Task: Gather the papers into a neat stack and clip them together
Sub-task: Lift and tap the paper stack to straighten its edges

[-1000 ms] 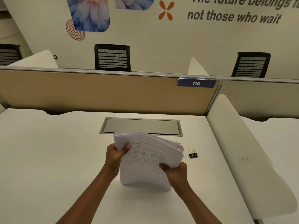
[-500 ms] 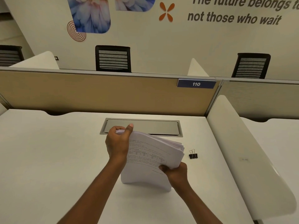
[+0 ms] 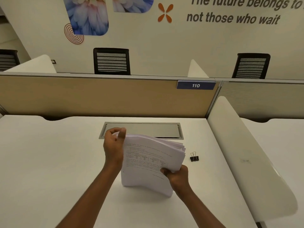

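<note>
A thick stack of white printed papers [image 3: 148, 163] stands on its lower edge on the white desk [image 3: 49, 162], bowed and leaning away from me. My left hand [image 3: 113, 145] grips its upper left corner, thumb on the front sheet. My right hand [image 3: 177, 176] pinches the right side lower down. The top right edges of the sheets are fanned and uneven. A small black binder clip [image 3: 194, 157] lies on the desk just right of the stack, apart from it and from both hands.
A grey metal cable hatch [image 3: 154, 129] is set into the desk behind the papers. A tan partition [image 3: 98, 96] with a "110" label closes the back. A white curved divider [image 3: 243, 153] bounds the right side.
My left hand has slid from the stack's left side up to its top left corner. The right hand and the clip have stayed put.
</note>
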